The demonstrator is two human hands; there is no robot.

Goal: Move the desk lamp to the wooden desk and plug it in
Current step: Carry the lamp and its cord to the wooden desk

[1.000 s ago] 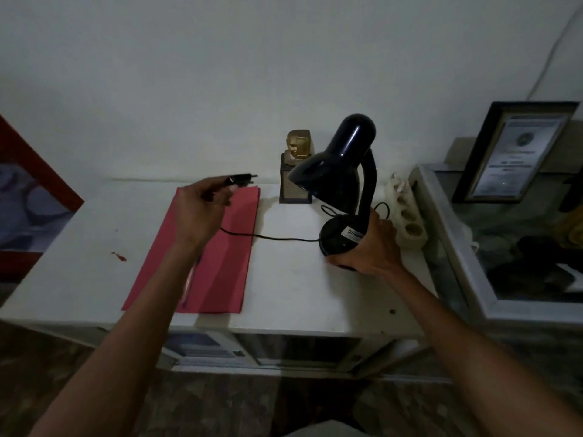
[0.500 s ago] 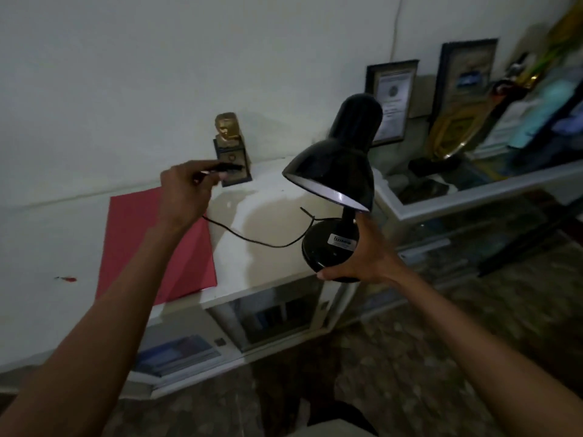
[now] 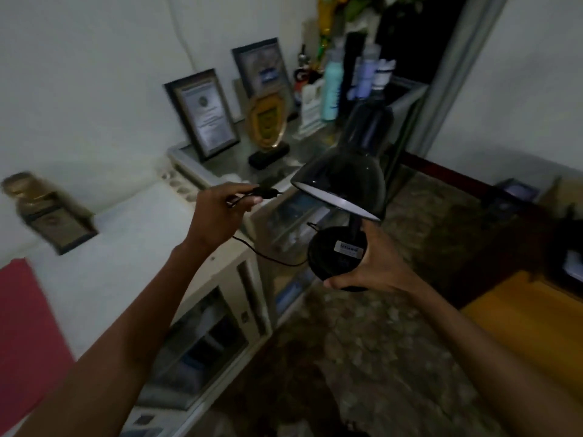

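Note:
A black desk lamp point(image 3: 347, 181) is in the air over the floor, its round base point(image 3: 334, 257) gripped from below by my right hand point(image 3: 375, 263). My left hand point(image 3: 217, 212) pinches the lamp's black plug point(image 3: 265, 192) at chest height, left of the shade. The thin black cord point(image 3: 268, 257) sags between plug and base. A corner of the wooden desk point(image 3: 533, 316), yellow-brown, shows at the lower right, below and right of the lamp.
A white table point(image 3: 132, 241) with a red folder point(image 3: 25, 326) and a gold bust trophy point(image 3: 41, 209) lies to the left. Beside it a glass cabinet point(image 3: 284, 216) carries framed certificates point(image 3: 205, 115), a plaque and bottles. A white power strip point(image 3: 176, 181) lies against the wall. Patterned floor below.
The lamp has left the white table and travelled right with both hands. The view has swung right, bringing the cabinet, floor and wooden desk corner into sight.

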